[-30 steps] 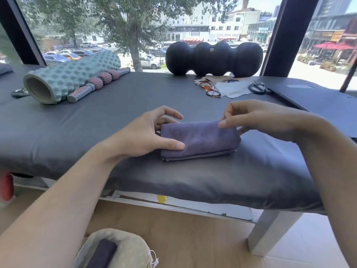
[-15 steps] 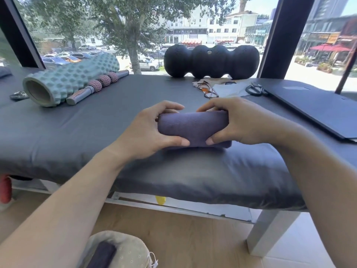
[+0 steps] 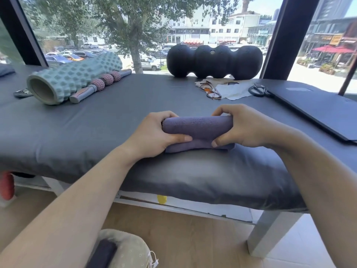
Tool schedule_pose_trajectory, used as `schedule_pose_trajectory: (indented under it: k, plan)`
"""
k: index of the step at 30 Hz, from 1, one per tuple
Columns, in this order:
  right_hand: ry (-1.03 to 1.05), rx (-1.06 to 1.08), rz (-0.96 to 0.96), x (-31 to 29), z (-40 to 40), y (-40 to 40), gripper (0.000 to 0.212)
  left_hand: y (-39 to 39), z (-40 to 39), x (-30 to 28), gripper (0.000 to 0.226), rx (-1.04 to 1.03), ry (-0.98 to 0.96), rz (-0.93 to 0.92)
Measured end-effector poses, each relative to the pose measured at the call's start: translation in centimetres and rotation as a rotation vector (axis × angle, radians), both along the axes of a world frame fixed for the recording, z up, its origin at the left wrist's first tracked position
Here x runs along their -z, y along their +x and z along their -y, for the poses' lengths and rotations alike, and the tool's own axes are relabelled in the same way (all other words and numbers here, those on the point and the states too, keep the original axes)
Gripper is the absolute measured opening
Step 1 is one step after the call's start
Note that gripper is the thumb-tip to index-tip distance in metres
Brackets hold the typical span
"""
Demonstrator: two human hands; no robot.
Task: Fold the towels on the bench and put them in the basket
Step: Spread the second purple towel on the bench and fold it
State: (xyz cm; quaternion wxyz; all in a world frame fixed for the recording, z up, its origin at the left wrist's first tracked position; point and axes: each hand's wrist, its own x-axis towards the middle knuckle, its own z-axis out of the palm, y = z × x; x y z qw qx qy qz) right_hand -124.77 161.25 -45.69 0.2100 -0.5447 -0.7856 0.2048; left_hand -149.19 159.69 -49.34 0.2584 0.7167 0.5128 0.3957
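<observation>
Grey padded bench (image 3: 96, 136) runs under the window, its cover smooth and slightly wrinkled. I have both grips clamped on the purple terry towel (image 3: 197, 130), folded into a thick soft bundle near the bench's front edge: left hand (image 3: 154, 136) at one end, right hand (image 3: 241, 128) at the other. Below, the beige fabric basket (image 3: 125, 248) already holds one dark towel (image 3: 102, 256). Folding looks done; I judge only the transfer remains.

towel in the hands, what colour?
Muted purple towel, plain with no pattern, gripped by the left hand and right hand. Head view.
</observation>
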Motion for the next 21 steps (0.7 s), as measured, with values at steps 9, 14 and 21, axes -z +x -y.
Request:
schedule_pose_trajectory:
  k: [9, 14, 21]
  plan:
    - [-0.179, -0.115, -0.914, -1.0, 0.0, -1.5, 0.051, -0.9, 1.4, -0.9, 0.041, 0.0, -0.158, 0.326]
    - [-0.204, -0.091, -1.009, -1.8, 0.8, -4.2, 0.062, -2.6, 3.8, -1.7, 0.059, 0.156, -0.318, 0.254]
    - [-0.217, -0.153, -0.817, -1.6, 2.7, -8.4, 0.066, -4.7, 8.0, -1.1, 0.052, 0.175, -0.39, 0.226]
